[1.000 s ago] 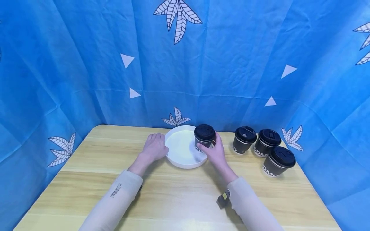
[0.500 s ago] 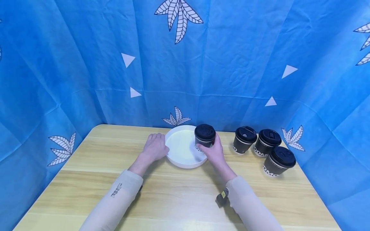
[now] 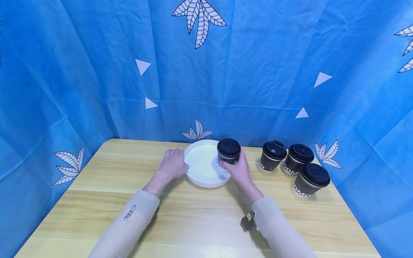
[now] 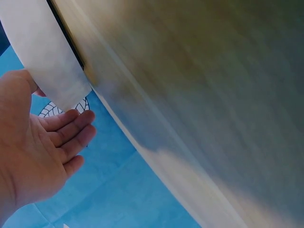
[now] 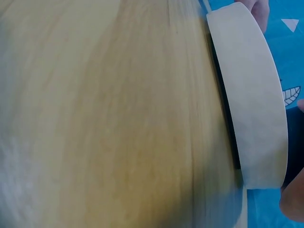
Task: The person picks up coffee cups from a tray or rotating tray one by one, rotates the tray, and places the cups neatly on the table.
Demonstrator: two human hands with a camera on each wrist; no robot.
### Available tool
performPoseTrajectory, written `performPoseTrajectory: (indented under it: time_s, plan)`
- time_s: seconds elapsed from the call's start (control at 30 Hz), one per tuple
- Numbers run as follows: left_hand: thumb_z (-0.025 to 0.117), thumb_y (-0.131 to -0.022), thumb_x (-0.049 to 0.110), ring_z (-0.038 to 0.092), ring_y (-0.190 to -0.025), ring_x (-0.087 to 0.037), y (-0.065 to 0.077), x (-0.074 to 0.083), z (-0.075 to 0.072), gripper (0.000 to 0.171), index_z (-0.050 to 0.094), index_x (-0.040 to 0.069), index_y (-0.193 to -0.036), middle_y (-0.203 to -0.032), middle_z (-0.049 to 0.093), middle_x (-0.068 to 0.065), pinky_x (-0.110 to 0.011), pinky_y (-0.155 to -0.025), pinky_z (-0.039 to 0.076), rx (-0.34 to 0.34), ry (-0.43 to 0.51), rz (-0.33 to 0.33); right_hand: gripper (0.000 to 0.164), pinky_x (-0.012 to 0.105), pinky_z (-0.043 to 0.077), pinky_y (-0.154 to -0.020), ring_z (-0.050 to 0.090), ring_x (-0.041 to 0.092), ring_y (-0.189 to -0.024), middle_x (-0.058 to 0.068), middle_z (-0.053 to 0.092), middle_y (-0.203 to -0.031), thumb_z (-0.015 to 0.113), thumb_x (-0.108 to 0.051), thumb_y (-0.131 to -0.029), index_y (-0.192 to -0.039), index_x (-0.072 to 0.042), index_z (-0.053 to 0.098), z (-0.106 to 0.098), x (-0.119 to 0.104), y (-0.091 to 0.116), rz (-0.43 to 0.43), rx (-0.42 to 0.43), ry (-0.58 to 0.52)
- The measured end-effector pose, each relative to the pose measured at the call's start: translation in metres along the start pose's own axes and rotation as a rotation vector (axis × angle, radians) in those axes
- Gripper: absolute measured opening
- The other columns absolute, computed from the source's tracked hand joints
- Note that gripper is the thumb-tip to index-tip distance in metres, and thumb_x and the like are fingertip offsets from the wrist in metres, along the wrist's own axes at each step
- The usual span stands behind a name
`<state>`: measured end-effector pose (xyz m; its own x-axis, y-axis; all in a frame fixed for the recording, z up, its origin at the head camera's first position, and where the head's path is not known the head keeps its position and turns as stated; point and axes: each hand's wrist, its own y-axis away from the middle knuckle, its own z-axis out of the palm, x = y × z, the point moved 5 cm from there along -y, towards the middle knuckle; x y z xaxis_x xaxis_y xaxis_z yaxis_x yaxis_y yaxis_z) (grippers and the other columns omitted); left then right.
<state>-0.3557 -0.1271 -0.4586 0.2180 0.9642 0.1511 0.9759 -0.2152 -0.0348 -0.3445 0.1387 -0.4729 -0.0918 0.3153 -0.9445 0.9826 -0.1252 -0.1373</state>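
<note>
A round white tray with a low wall lies near the back of the wooden table. At its left rim, my left hand pinches the wall between thumb and fingers; the left wrist view shows this hand with bent fingers against the tray wall. My right hand grips a dark paper coffee cup with a black lid, thumb across its front. This cup is upright over the tray's right side, its base partly hidden. The right wrist view catches only the tray wall and a bit of the cup.
Several more objects share the wooden table: at the right, three lidded coffee cups, one at the left, one behind and one nearer. A blue patterned curtain surrounds the table's back and sides.
</note>
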Motion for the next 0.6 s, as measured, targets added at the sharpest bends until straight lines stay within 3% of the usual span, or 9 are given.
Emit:
performPoseTrajectory:
  time_s: [0.6]
  plan:
    - [0.056, -0.093, 0.027, 0.047, -0.130, -0.041, 0.0006, 0.0005, -0.0001, 0.061, 0.050, -0.011, -0.141, -0.135, 0.056, -0.025, -0.052, -0.122, 0.025, 0.006, -0.005, 0.005, 0.089, 0.053, 0.030, -0.122, 0.045, 0.036, -0.144, 0.019, 0.050, -0.151, 0.088, -0.016, -0.080, -0.153, -0.003, 0.039, -0.0034, -0.0014, 0.0015, -0.006, 0.000, -0.007]
